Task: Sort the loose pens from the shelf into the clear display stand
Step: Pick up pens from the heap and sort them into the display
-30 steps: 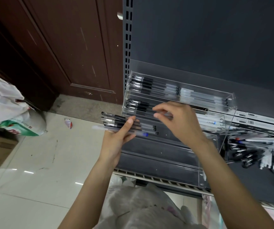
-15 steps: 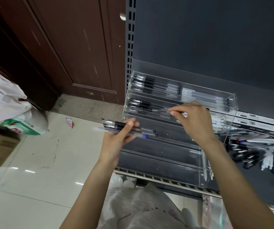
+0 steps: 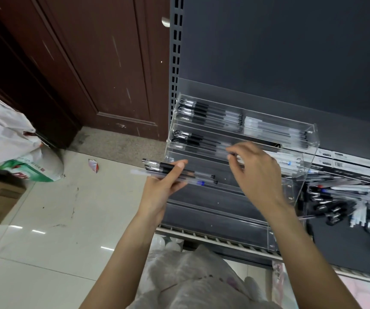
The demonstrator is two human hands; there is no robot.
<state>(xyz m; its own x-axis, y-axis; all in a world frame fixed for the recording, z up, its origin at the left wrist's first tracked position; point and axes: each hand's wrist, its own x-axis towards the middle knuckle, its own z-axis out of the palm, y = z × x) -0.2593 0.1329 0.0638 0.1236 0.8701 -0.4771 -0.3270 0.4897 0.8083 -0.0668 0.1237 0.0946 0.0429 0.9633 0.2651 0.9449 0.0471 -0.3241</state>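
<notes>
Shelf [image 3: 346, 246]: dark grey, your clear display stand [image 3: 300, 175] sits on it.
Left hand [image 3: 157, 192]: you grip a bundle of pens [image 3: 179, 172] before the stand.
Right hand [image 3: 255, 172]: fingers curled over the second tier; grasp unclear.
Loose pens [image 3: 344, 204]: heaped right of the stand.

the display stand [image 3: 309, 139] sits on the shelf [image 3: 346, 246]; loose pens [image 3: 344, 204] lie right of it; boxes [image 3: 355, 163] behind them; a door [image 3: 86, 63] stands left.

We see red lettering on the green-and-white sack [image 3: 34, 172] | printed box labels [image 3: 358, 162] | both too blurred to read.
</notes>
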